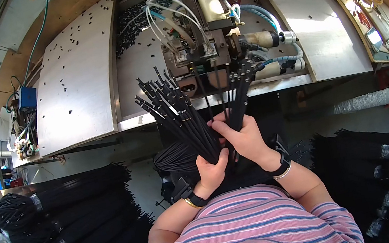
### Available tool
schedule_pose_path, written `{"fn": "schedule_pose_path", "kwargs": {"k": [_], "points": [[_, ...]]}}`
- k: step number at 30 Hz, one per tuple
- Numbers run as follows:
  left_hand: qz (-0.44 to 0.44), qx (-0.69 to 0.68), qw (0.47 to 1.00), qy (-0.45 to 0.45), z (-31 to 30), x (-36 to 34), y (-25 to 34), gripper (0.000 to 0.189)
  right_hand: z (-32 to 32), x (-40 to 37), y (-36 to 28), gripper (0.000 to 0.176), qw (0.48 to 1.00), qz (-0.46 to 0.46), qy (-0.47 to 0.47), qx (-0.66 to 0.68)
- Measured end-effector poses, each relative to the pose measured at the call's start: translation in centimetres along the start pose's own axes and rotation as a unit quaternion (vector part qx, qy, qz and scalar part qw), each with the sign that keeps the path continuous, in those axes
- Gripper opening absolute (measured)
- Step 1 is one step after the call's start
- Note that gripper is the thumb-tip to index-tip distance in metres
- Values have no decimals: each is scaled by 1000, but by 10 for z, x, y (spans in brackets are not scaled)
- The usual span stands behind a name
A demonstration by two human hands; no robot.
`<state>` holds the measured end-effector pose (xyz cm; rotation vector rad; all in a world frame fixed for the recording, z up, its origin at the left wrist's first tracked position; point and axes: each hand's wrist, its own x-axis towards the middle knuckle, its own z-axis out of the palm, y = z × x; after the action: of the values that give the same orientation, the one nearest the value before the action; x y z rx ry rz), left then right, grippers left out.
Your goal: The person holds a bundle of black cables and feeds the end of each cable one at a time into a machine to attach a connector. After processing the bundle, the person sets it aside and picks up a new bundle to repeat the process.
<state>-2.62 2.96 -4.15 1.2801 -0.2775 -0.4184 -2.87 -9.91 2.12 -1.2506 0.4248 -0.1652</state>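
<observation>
My left hand [211, 170] grips the lower part of a fanned bunch of thin black cables [175, 109] whose tips point up toward a machine head [201, 34]. My right hand [243, 136] holds a second group of the black cables [242, 88] right beside it, with the fingers wrapped around them. The two hands touch each other just above my lap. One cable [220, 87] runs straight up toward the machine's clamp. Both wrists wear dark bands.
The metal bench [76, 79] holds the machine with white tubes [162, 14] and scattered small black pieces. Big bundles of black cables lie at the left [66, 213] and at the right [374, 164]. A coil of cable [175, 157] hangs under the bench.
</observation>
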Motion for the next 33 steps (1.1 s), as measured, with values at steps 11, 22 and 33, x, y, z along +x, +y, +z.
{"fn": "schedule_pose_path", "kwargs": {"k": [11,22,33], "points": [[-21,9,999,28,-8,0,-5,24,3,5,0,16,1000,-27,7,-6],[-40,-34,999,-1,-1,6,13,21,1,12,-1,15,998,10,-36,45],[28,39,999,25,-2,1,5,19,-3,-6,4,13,998,-62,29,-14]]}}
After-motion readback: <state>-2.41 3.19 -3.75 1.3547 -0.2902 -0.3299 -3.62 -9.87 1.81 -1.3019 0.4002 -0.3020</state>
